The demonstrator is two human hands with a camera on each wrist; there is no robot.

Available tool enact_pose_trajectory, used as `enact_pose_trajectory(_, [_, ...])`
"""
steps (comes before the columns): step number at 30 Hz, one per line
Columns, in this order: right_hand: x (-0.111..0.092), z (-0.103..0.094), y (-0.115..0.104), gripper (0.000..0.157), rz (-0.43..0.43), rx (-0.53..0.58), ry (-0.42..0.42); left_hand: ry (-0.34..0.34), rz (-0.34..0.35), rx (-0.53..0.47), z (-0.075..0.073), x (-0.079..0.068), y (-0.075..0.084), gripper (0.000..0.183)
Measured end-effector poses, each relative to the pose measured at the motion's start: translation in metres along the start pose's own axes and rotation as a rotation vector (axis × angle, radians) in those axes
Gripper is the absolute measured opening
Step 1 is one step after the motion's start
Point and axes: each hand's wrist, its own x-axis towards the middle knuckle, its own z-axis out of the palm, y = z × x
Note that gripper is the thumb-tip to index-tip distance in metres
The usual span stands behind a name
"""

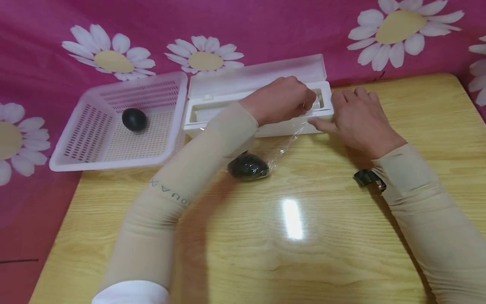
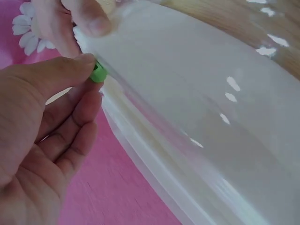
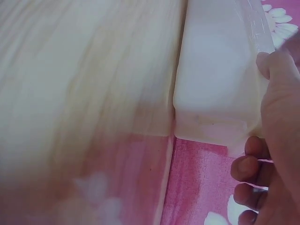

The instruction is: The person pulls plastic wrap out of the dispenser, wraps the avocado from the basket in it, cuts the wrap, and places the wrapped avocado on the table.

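A white cling film dispenser box [image 1: 292, 126] stands on the table with its lid [image 1: 258, 76] raised. My left hand [image 1: 282, 99] reaches over the box near its right end. In the left wrist view its thumb and forefinger pinch a small green slider [image 2: 98, 72] at the box's edge. Around the right end of the box my right hand [image 1: 358, 118] grips, its thumb [image 3: 276, 68] on the front side. Clear film [image 1: 290, 143] runs from the box down to a dark, egg-shaped thing [image 1: 247, 166] on the table, partly covered by film.
To the left of the box stands a white perforated plastic basket [image 1: 167, 162], holding one dark egg-shaped thing [image 1: 134, 120]. A pink cloth with white flowers [image 1: 265, 33] hangs behind the wooden table [image 1: 322, 253]. Light glares off the tabletop.
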Motion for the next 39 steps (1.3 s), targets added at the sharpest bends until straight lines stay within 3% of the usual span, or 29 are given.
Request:
enact_pose_trajectory(6, [0.0, -0.001, 0.001, 0.067, -0.003, 0.001, -0.002, 0.042, 0.021, -0.042, 0.005, -0.018, -0.014, 0.016])
enact_pose_trajectory(15, [0.0, 0.002, 0.003, 0.066, 0.002, -0.005, -0.004, 0.005, 0.0, -0.013, 0.005, -0.041, -0.027, 0.014])
enact_pose_trajectory(24, [-0.001, 0.003, 0.004, 0.07, 0.011, 0.003, -0.016, 0.023, -0.028, -0.039, 0.009, -0.07, -0.047, 0.012])
enact_pose_trajectory(33, [-0.002, 0.002, 0.003, 0.074, 0.022, 0.003, -0.025, 0.05, 0.009, -0.062, 0.01, -0.085, -0.059, 0.013])
enact_pose_trajectory(39, [0.001, 0.001, -0.002, 0.07, -0.007, 0.004, 0.024, 0.043, -0.019, -0.055, 0.005, -0.1, -0.066, 0.014])
